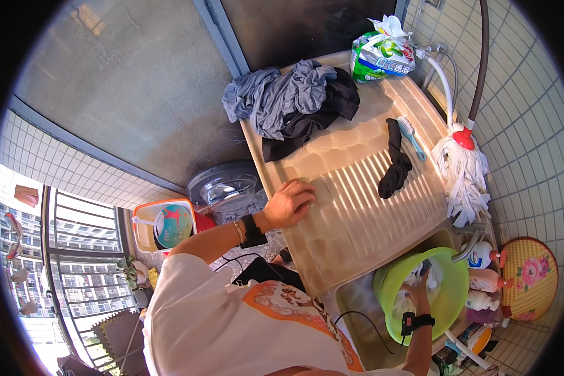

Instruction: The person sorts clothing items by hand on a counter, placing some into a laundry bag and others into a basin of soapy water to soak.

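Observation:
My left hand (289, 203) rests on the beige washboard counter (332, 244) near its left edge, fingers loosely bent and apart, holding nothing. My right hand (418, 293) is down inside a light green basin (391, 276) in the sink at lower right, among white cloth and something dark; its fingertips are partly hidden, so what it grips is unclear. On the ribbed board lie a black crumpled cloth (395, 172) and, beside it, a light blue brush (410, 138). A pile of grey-blue (276, 94) and black clothes (294, 138) lies at the board's upper left.
A green-white plastic package (382, 59) stands at the back corner. A white mop head (457, 166) hangs at the right wall, above bottles (482, 276) and a round floral mat (529, 276). Left are a round washer door (219, 188), an orange-rimmed bucket (144, 210) and a balcony railing (75, 219).

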Action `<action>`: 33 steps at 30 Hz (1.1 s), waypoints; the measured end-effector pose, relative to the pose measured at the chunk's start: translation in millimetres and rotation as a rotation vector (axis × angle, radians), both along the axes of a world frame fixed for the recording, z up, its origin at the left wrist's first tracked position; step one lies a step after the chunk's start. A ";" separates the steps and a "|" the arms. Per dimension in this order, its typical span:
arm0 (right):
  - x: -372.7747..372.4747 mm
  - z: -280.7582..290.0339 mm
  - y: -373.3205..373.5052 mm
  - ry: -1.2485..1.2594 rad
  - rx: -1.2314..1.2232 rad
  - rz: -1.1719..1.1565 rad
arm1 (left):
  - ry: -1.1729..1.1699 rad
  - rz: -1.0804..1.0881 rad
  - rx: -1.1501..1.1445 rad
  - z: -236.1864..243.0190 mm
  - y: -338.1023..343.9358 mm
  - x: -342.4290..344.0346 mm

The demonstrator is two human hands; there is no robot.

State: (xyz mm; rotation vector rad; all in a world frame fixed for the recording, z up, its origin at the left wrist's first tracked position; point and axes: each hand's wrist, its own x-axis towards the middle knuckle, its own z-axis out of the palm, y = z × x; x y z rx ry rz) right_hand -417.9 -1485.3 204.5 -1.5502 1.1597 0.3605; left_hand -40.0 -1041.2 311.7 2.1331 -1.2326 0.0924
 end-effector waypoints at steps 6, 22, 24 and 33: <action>-3.9 -77.4 -33.8 -0.133 -0.073 0.190 | 0.004 -0.025 -0.006 2.0 -10.9 -1.3; -37.0 -190.8 -71.5 0.400 -0.543 1.064 | 0.039 0.006 0.039 -8.9 -41.5 -8.2; -18.6 -166.9 -60.4 0.341 -0.762 1.151 | 0.012 0.021 0.063 -4.8 -37.2 -10.9; -47.6 -104.1 -90.0 -0.020 -0.171 0.255 | 0.043 0.019 0.044 -18.9 -59.4 -34.9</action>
